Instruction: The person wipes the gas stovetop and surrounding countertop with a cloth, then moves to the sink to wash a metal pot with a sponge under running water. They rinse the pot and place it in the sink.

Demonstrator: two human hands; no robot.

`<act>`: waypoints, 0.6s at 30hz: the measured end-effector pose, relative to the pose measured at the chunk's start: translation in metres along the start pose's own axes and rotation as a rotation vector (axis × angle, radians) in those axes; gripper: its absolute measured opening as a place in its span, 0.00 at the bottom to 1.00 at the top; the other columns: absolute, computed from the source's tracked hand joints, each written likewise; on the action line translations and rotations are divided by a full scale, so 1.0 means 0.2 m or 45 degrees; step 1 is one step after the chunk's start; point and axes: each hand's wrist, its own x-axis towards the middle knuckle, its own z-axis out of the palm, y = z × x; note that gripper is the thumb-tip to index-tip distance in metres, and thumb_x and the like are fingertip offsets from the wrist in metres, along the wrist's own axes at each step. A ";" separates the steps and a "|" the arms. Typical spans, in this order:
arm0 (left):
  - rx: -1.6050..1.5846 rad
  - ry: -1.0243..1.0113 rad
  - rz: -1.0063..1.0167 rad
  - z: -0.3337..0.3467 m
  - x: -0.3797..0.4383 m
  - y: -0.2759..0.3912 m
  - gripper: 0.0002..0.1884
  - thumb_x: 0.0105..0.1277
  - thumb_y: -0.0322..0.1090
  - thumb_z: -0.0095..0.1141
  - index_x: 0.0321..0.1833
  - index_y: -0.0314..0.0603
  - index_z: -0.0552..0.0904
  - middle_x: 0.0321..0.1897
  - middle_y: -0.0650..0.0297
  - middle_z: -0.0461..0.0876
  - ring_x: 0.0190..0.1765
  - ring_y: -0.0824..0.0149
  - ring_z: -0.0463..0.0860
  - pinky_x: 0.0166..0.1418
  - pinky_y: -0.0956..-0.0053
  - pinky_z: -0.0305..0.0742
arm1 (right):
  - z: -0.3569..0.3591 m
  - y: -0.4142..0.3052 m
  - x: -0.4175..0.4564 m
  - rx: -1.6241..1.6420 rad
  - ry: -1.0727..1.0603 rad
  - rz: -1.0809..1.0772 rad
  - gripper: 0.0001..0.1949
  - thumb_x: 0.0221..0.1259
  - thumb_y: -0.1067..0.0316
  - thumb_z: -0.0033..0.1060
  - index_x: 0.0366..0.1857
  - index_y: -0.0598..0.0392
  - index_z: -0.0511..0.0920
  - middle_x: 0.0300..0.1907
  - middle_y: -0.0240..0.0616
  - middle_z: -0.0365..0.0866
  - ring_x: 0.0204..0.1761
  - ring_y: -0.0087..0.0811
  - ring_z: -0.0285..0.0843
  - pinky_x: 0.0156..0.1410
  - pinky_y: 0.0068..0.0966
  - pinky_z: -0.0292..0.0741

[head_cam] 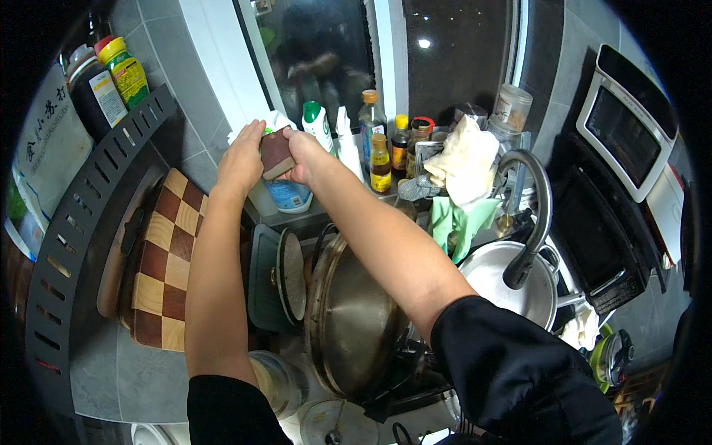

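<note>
My right hand (305, 157) grips a brown sponge block (276, 150), its dark face turned up and its paler side towards me. My left hand (243, 153) lies flat along the sponge's left edge with its fingers stretched out. Whether it also grips the sponge is not clear. Just behind and below the sponge stands a white bottle with a blue label (289, 197), its upper part hidden by my hands. To the right of the hands are a white bottle with a green cap (317, 125) and a white spray bottle (347, 144).
Sauce bottles (380, 167) line the windowsill. Cloths (464, 158) and green rubber gloves (461, 222) hang by the curved faucet (542, 206), over a metal pot (489, 272). Below my arms stand a large steel lid (356, 317) and a green tray (261, 278). A checkered cutting board (161, 278) leans left.
</note>
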 end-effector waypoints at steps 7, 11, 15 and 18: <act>0.074 -0.089 0.062 -0.04 0.00 0.03 0.26 0.60 0.21 0.39 0.64 0.42 0.66 0.66 0.55 0.63 0.68 0.57 0.62 0.69 0.65 0.59 | -0.06 -0.04 -0.10 -0.041 -0.009 0.052 0.17 0.70 0.53 0.33 0.49 0.55 0.68 0.42 0.45 0.76 0.39 0.43 0.79 0.40 0.47 0.78; 0.233 -0.143 0.091 -0.04 0.08 0.11 0.28 0.57 0.19 0.43 0.64 0.32 0.62 0.67 0.45 0.58 0.70 0.51 0.57 0.72 0.65 0.52 | -0.18 -0.15 -0.33 -0.094 -0.059 -0.045 0.21 0.70 0.51 0.32 0.49 0.56 0.71 0.42 0.49 0.79 0.41 0.46 0.80 0.44 0.46 0.78; 0.328 0.036 0.277 -0.21 -0.11 0.01 0.25 0.59 0.25 0.51 0.62 0.37 0.66 0.59 0.46 0.67 0.63 0.50 0.66 0.68 0.63 0.59 | -0.26 0.02 -0.93 0.108 -0.356 0.100 0.23 0.69 0.52 0.34 0.52 0.62 0.69 0.44 0.53 0.78 0.43 0.52 0.79 0.48 0.49 0.75; 0.220 -0.078 0.167 -0.58 -0.39 0.32 0.20 0.67 0.35 0.44 0.62 0.38 0.70 0.62 0.52 0.67 0.64 0.56 0.68 0.67 0.65 0.61 | -0.50 0.13 -1.60 0.267 -0.333 0.369 0.25 0.67 0.50 0.41 0.59 0.59 0.63 0.52 0.51 0.73 0.47 0.52 0.77 0.47 0.49 0.76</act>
